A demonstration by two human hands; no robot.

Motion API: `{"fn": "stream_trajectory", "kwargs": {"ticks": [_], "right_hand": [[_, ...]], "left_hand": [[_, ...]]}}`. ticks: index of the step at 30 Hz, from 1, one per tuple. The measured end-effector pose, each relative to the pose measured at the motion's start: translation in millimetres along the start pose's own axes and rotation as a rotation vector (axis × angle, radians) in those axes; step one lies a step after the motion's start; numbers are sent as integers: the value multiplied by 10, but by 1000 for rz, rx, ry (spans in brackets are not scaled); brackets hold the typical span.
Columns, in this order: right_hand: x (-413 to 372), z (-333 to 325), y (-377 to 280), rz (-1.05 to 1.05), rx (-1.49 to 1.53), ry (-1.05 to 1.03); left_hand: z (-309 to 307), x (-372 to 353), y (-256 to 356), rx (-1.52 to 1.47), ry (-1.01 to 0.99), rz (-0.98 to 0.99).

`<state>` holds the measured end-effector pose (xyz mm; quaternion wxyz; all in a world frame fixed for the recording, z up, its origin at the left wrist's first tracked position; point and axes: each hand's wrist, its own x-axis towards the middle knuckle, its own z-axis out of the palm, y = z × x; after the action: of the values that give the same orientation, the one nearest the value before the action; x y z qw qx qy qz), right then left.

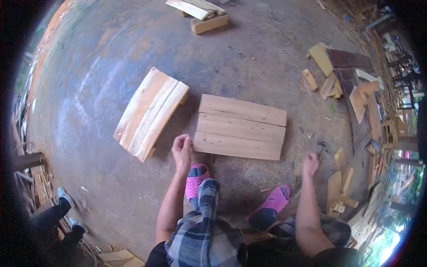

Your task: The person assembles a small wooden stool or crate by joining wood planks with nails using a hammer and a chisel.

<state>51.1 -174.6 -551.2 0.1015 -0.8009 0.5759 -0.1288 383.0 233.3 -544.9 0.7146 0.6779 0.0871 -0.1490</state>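
A panel of three wooden boards (240, 127) lies on the floor in front of me, with dark nail spots and thin gaps between its boards. My left hand (181, 151) is beside its left end, fingers pinched together; whatever they hold is too small to make out. To the right of the panel, my right hand (310, 165) is closed around what looks like the handle of a hammer (324, 145), its dark head pointing away from me. A second, paler slatted panel (151, 113) rests tilted on the left, raised on wood pieces underneath.
Another low wooden piece (210, 24) stands farther off. Scrap blocks and boards (329, 84) lie at the right, with more offcuts (340, 182) near my right arm. My pink sandals (275, 200) are close to the panel. Another person's feet (66, 197) show at lower left.
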Motion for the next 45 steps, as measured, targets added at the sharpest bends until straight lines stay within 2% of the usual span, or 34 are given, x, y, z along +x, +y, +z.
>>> {"fn": "stream_trajectory", "kwargs": {"ticks": [2,3,4,6,7,10,12,15,18,19,21,22,23,24,25,27,28,29,31,33,36,38,39,40,41,42,45], "right_hand": [[34,-27,510,85,-78,101],[102,105,984,264,-175,-5],[129,372,1586,268,-201,63],[-128,-11,785,521,-290,-30],[-164,39,672,487,-285,-55],[-273,-16,728,321,-436,-9],[-272,-39,735,392,-587,-57],[-311,-51,823,474,-505,-179],[-224,111,1021,362,-615,-185],[-213,16,891,352,-615,-178],[-300,-195,565,356,-371,-135],[-322,-194,498,352,-365,-125],[-316,-178,428,560,57,-116],[-258,-153,286,746,509,-92],[-146,-133,202,744,555,-56],[7,-231,229,774,1051,-569],[36,-195,83,793,1069,-395],[0,-213,-15,782,1067,-384],[-64,-233,-120,630,816,-496],[-299,-284,-424,605,778,-715],[-776,-418,-971,582,797,-785],[-1035,-434,-1145,563,777,-844],[-1124,-424,-1172,568,743,-887],[-1181,-406,-1150,557,686,-876],[-1234,-410,-1122,546,629,-868],[-1292,-446,-1135,587,634,-833],[-1424,-495,-1149,579,715,-846]], "left_hand": [[-40,-8,-6,-8,-8,-25],[-55,-36,17,-48,-3,-77],[-70,-44,29,-95,3,-114],[-124,-42,-118,-197,13,-89],[-156,-56,-133,-235,21,-141],[-274,-79,-230,-255,67,-139],[-376,-86,-227,-201,95,-137],[-495,-126,-79,-176,236,-106],[-644,-140,-1,-141,321,-72],[-699,-142,8,-130,352,-59],[-787,-213,24,-171,332,-53],[-792,-272,58,-137,344,-22],[-776,-283,83,-107,344,18],[-773,-300,44,-132,342,-38],[-737,-277,7,-158,332,-90],[-602,-257,36,-145,263,-87],[-564,-294,17,-111,236,-119],[-506,-269,-16,-124,230,-121],[-327,-171,-57,-130,69,-74],[-193,-125,-82,-38,22,-103],[-36,-58,-232,70,-176,-45],[28,-74,-74,321,-193,-7],[45,-67,-65,503,-141,78],[84,-129,221,375,-162,-41],[41,-28,-10,429,-141,125],[32,-51,77,310,-167,42],[-6,-34,148,329,-218,12]]}}
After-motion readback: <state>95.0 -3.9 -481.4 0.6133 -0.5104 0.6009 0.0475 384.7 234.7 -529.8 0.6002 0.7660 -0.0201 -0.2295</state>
